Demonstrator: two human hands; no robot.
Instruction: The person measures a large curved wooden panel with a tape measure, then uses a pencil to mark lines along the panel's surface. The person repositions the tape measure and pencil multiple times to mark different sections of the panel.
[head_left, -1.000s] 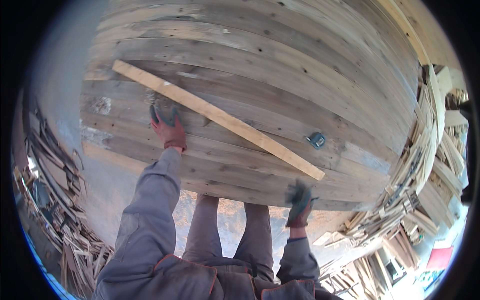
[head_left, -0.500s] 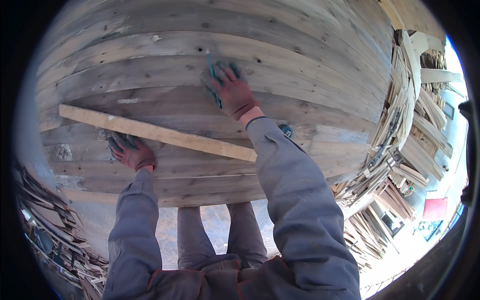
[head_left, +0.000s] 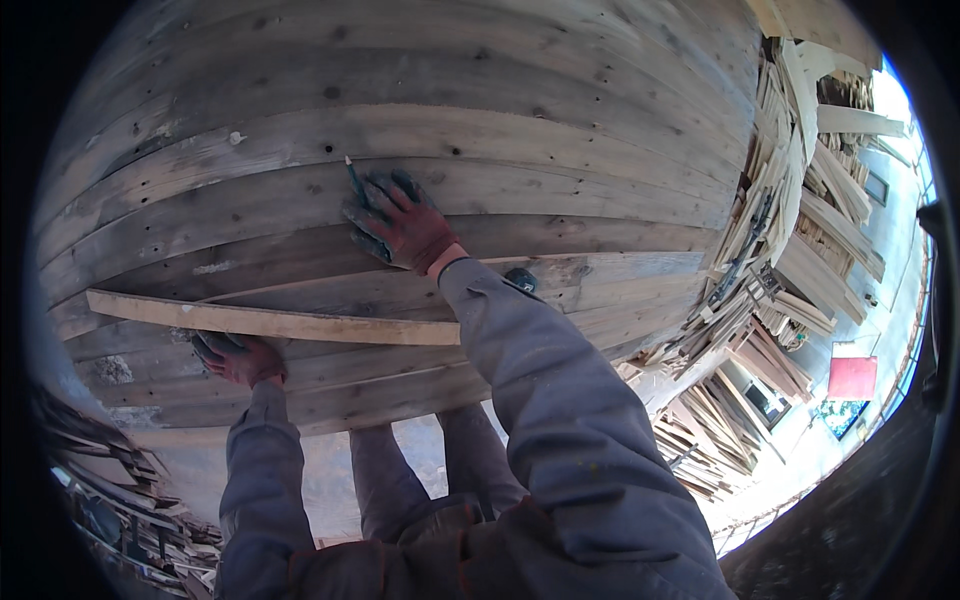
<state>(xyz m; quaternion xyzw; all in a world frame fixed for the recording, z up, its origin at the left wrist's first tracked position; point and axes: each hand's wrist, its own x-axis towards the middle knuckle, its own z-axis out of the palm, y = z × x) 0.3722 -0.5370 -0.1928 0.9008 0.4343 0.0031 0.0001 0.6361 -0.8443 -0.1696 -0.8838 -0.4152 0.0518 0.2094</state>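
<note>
Wide weathered wooden planks point(head_left: 560, 190) form a large surface in front of me. My right hand point(head_left: 408, 225), in a red glove with dark grip coating, rests on them, its fingers closed around a teal pencil point(head_left: 354, 175). The pencil's pale tip points away, near a dark knot. A narrow pale wooden batten point(head_left: 270, 322) lies across the planks nearer to me; its right end meets my right sleeve. Just below the batten, my left hand point(head_left: 240, 360) lies with fingers stretched out on the boards, gloved alike. The batten's edge is close to its fingertips.
A small dark round object point(head_left: 520, 280) with teal marks is partly hidden by my right sleeve. Piles of loose boards and offcuts point(head_left: 770, 200) stand along the right. More scrap wood point(head_left: 120, 500) lies at lower left. A red panel point(head_left: 852, 378) is at far right.
The whole view has shifted and turned, so planks, batten and hands appear lower and further left. Both hands keep nearly the same places on the planks; the pencil stays in my right hand.
</note>
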